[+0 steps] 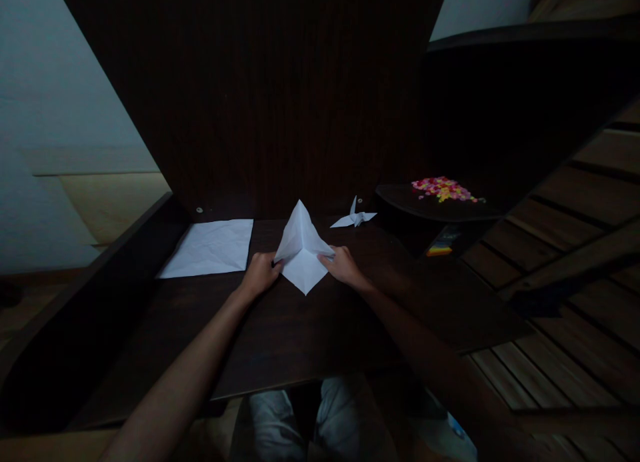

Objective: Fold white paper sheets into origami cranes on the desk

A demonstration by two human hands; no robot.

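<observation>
A white sheet of origami paper point(304, 249), partly folded with creases meeting at its middle, stands half open over the dark desk. Its upper flap rises to a point, while the lower corner points toward me. My left hand point(262, 274) is closed on the paper's left corner, with something small and dark showing by the fingers. On the opposite corner, my right hand point(345, 265) pinches the paper between thumb and fingers. Just beyond the right hand sits a folded white paper crane point(355, 218).
Flat white paper point(213, 247) lies to the left on the desk point(300, 349). A corner shelf point(425, 207) at right bears a heap of small pink, red and yellow pieces point(445, 188). A tall dark panel point(270, 102) rises behind; slatted wood point(575, 282) is at far right.
</observation>
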